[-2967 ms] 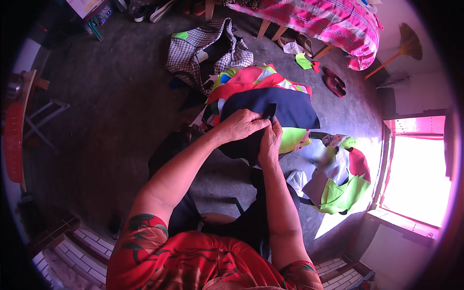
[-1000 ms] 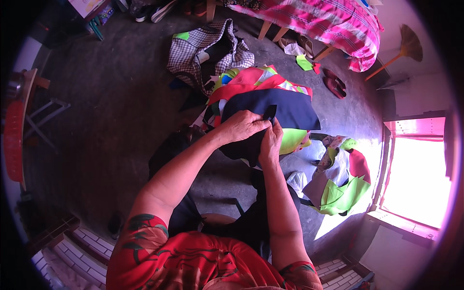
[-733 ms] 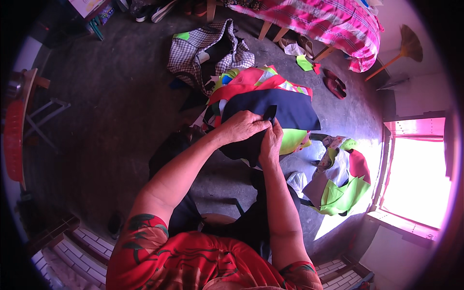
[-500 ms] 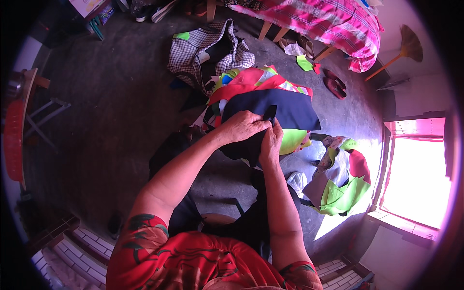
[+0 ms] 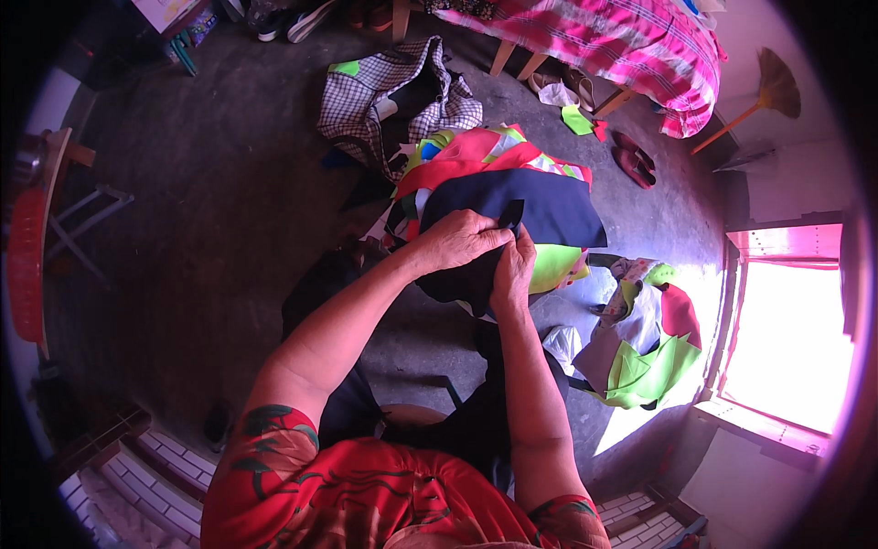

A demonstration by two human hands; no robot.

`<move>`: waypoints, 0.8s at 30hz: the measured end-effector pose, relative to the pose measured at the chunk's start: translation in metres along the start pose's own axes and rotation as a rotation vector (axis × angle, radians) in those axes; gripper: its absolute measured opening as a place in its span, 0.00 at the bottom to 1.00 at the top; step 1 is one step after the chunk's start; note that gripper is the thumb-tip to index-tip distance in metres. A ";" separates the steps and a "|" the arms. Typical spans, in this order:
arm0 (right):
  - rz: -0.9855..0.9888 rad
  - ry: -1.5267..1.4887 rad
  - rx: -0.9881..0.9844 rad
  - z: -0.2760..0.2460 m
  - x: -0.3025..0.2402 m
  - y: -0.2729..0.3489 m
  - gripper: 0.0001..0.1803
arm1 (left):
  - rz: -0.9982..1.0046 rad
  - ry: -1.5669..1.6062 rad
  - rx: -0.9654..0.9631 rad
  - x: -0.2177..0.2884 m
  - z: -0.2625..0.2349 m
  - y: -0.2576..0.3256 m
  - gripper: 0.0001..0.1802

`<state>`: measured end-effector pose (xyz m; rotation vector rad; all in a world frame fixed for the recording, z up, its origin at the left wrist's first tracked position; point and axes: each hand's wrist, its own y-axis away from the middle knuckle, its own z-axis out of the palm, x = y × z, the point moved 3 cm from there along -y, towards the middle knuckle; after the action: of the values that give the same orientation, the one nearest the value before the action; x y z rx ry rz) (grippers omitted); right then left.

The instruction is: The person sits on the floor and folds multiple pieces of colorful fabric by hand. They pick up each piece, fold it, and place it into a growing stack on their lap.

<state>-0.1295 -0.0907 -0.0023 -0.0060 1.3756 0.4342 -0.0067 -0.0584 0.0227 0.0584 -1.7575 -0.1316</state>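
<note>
Close together in front of me, both hands pinch a piece of black fabric (image 5: 471, 282). My left hand (image 5: 465, 238) grips it at its upper edge, fingers closed, and a small dark corner stands up between the hands. Closed on the same edge is my right hand (image 5: 515, 265), thumb and fingers pressed together. The rest of the black fabric hangs below them. Just beyond lies a dark navy cloth piece (image 5: 549, 203) on top of a heap of coloured fabric pieces (image 5: 476, 146) in red, lime green and white.
At the right stands a second bundle of green, grey and red cloth (image 5: 645, 361) near a bright window (image 5: 782, 339). A checked bag (image 5: 352, 114) lies on the floor beyond the heap. Maroon shoes (image 5: 633, 160) and a broom (image 5: 764, 96) are at the far right.
</note>
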 end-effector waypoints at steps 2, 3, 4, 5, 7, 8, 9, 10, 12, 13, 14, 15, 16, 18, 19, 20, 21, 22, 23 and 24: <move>-0.007 0.006 0.009 -0.001 0.002 -0.001 0.12 | 0.009 -0.003 0.004 0.000 0.000 0.000 0.19; -0.005 0.003 0.012 -0.001 0.002 -0.001 0.12 | 0.013 -0.005 0.005 0.001 0.000 0.001 0.19; -0.002 0.000 0.016 -0.001 0.002 -0.001 0.12 | 0.026 -0.006 0.012 0.002 0.000 0.001 0.19; 0.000 -0.003 0.020 -0.001 0.001 -0.001 0.11 | 0.038 -0.007 0.019 0.004 -0.001 0.001 0.18; -0.005 -0.003 0.032 -0.001 0.000 0.000 0.11 | 0.057 -0.005 0.035 0.007 -0.003 0.002 0.18; -0.007 -0.004 0.038 -0.001 -0.001 0.001 0.10 | 0.064 -0.002 0.043 0.009 -0.006 0.002 0.18; -0.028 0.007 0.024 0.000 -0.005 0.001 0.10 | 0.071 0.001 0.051 0.009 -0.008 0.002 0.18; -0.051 0.018 0.011 0.002 -0.010 0.002 0.10 | 0.064 -0.024 0.069 0.008 -0.011 0.001 0.18; -0.056 -0.002 0.002 0.004 -0.014 0.002 0.10 | 0.050 -0.075 0.103 0.004 -0.017 0.001 0.19; -0.041 -0.032 0.008 0.005 -0.015 0.002 0.10 | 0.047 -0.073 0.124 0.001 -0.019 0.001 0.20; -0.026 -0.063 0.013 0.006 -0.016 0.003 0.10 | 0.043 -0.071 0.145 -0.001 -0.021 0.001 0.21; -0.022 -0.076 0.012 0.008 -0.019 0.004 0.11 | 0.039 -0.070 0.166 -0.004 -0.022 0.001 0.23; -0.017 -0.088 0.014 0.009 -0.022 0.005 0.11 | 0.064 -0.153 0.187 -0.001 -0.024 0.003 0.21; -0.010 -0.104 0.022 0.009 -0.022 0.006 0.12 | 0.055 -0.170 0.253 0.004 -0.026 0.007 0.18; -0.009 -0.104 0.028 0.009 -0.020 0.004 0.12 | 0.052 -0.178 0.287 0.006 -0.026 0.009 0.16; -0.008 -0.105 0.034 0.008 -0.018 0.003 0.12 | 0.067 -0.235 0.325 0.006 -0.027 0.011 0.14; 0.000 -0.077 0.035 0.006 -0.016 0.003 0.12 | 0.083 -0.293 0.363 0.005 -0.027 0.012 0.11; 0.008 -0.047 0.032 0.003 -0.015 0.002 0.13 | 0.098 -0.350 0.406 0.005 -0.028 0.013 0.09; 0.015 -0.017 0.029 0.002 -0.014 0.002 0.13 | 0.088 -0.345 0.410 0.003 -0.029 0.013 0.08; 0.000 -0.026 0.038 0.002 -0.014 0.002 0.13 | 0.077 -0.340 0.414 0.001 -0.030 0.013 0.08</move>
<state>-0.1296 -0.0928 0.0115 0.0302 1.3583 0.4069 0.0229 -0.0469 0.0305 0.2817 -2.0992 0.2967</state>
